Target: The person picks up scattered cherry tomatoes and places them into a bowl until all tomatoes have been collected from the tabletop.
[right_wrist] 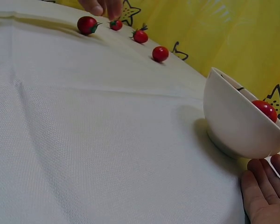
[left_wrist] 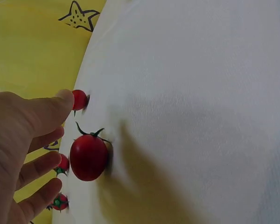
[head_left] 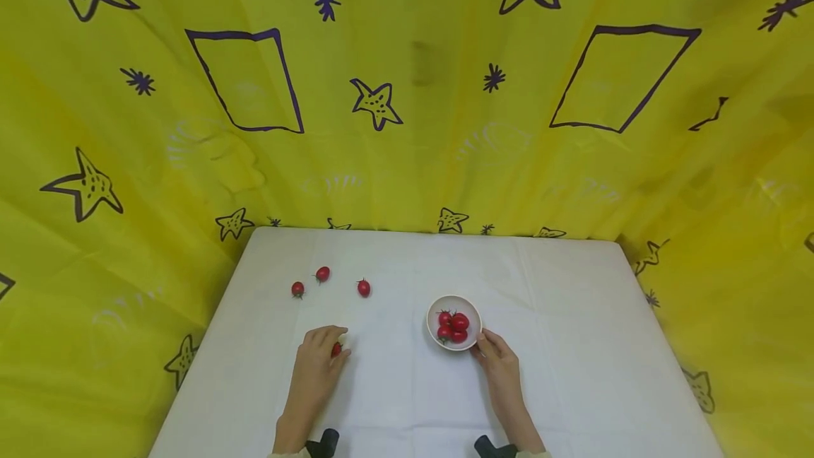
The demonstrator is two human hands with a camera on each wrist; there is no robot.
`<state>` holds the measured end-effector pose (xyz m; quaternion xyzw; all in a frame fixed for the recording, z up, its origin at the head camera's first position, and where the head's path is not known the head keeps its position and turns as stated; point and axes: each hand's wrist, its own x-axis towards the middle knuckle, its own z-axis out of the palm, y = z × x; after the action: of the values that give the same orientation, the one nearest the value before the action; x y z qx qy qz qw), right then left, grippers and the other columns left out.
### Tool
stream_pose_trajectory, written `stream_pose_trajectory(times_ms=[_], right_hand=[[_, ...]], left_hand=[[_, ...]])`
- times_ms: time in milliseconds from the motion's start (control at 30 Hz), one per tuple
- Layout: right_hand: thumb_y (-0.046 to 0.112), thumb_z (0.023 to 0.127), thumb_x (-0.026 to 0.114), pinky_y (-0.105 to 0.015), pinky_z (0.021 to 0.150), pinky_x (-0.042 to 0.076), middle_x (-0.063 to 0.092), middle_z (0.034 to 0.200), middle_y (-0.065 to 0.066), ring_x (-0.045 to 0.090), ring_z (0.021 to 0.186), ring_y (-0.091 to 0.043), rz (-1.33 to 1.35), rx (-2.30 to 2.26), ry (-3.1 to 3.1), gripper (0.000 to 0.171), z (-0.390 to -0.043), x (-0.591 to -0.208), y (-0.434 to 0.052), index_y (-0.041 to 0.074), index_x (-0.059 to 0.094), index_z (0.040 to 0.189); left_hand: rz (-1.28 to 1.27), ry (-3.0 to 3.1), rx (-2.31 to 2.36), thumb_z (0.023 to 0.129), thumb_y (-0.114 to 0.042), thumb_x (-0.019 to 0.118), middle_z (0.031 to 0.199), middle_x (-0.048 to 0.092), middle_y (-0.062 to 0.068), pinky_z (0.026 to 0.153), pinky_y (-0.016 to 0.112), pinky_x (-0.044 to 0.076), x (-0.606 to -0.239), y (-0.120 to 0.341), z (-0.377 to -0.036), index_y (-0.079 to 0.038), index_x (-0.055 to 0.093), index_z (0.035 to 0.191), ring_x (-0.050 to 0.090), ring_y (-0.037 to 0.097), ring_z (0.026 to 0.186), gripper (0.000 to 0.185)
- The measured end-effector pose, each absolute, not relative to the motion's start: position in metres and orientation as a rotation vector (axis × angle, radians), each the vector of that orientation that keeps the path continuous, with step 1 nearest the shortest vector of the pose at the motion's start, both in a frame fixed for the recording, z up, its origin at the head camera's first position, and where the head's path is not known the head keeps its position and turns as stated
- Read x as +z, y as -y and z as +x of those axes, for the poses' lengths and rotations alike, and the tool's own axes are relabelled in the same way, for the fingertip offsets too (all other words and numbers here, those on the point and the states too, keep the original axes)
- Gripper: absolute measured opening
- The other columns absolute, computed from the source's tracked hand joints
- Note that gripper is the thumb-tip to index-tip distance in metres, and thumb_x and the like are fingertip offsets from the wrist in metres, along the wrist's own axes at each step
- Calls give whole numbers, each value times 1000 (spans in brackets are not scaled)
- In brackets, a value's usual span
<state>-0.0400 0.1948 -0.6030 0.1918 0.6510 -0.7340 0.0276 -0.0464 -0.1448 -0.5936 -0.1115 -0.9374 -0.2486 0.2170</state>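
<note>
Covering the whole background, a yellow curtain (head_left: 407,126) printed with purple stars and diamonds hangs behind a table (head_left: 572,373) laid with a white cloth. Near the table's middle stands a small white bowl (head_left: 439,306) holding several cherry tomatoes (head_left: 453,327). The right hand (head_left: 499,359) rests at the bowl's near rim, fingers relaxed and touching its side. The left hand (head_left: 318,362) lies well to the left, fingers loosely spread beside one cherry tomato (left_wrist: 88,157) on the cloth, nearly touching but not gripping it. Three loose tomatoes (head_left: 323,274) sit farther back, apart from both hands.
</note>
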Motion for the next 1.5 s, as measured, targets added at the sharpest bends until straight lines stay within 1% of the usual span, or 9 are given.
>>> stream_pose_trajectory(times_ms=[233,500,700,867,967,1133,1233,1333,1500], right_hand=[[27,109,57,-22,106,52,45,157,-30,61,125,0,582,-2251,-2006,55,-41,-602,-195,-8,44,149],[25,109,57,-23,107,52,45,157,-30,58,138,-18,593,-2245,-2013,54,-40,-602,-194,-9,44,149],[26,109,57,-22,106,52,45,157,-29,59,137,-16,610,-2246,-2006,54,-40,-602,-194,-8,44,149],[28,109,56,-22,106,52,45,157,-30,56,142,-24,609,-2225,-2021,55,-40,-601,-194,-8,44,149],[27,109,55,-21,107,52,44,158,-30,58,139,-19,605,-2235,-2012,54,-40,-601,-194,-8,44,149],[25,109,56,-20,105,52,44,157,-29,62,121,3,602,-2276,-1984,53,-40,-601,-194,-9,44,148],[25,109,55,-20,105,52,44,157,-31,61,120,4,595,-2282,-1988,54,-41,-602,-194,-10,44,148],[25,109,55,-20,105,52,44,157,-31,61,127,-3,599,-2274,-1992,54,-41,-602,-194,-10,44,148],[27,110,55,-22,108,51,44,158,-30,55,143,-24,599,-2232,-2016,55,-39,-601,-194,-8,44,150]], left_hand=[[-200,2716,-684,78,-9,90,114,73,14,82,55,56,-593,155,-39,-6,74,113,64,39,111,38],[-110,2800,-668,79,-6,87,113,71,15,80,55,55,-592,164,-33,-4,72,114,65,40,105,38],[-54,2864,-669,83,-10,86,110,74,12,79,53,56,-598,168,-33,-6,73,115,67,36,101,35],[-55,2848,-695,84,-10,84,111,75,12,80,54,56,-596,166,-33,-6,73,116,68,37,101,34],[-69,2830,-722,84,-9,84,110,76,12,80,53,55,-593,163,-33,-5,73,116,68,36,100,33],[-83,2825,-758,85,-8,84,109,76,10,82,51,56,-589,156,-34,-6,74,115,68,32,100,32],[-78,2840,-775,86,-9,83,111,76,10,85,51,56,-590,151,-36,-7,73,116,68,32,102,32],[-75,2851,-793,87,-9,83,112,76,10,88,50,56,-592,147,-39,-7,73,117,68,31,104,32],[-110,2855,-808,88,-11,82,112,76,8,91,49,56,-593,140,-46,-7,73,118,68,30,104,31]])
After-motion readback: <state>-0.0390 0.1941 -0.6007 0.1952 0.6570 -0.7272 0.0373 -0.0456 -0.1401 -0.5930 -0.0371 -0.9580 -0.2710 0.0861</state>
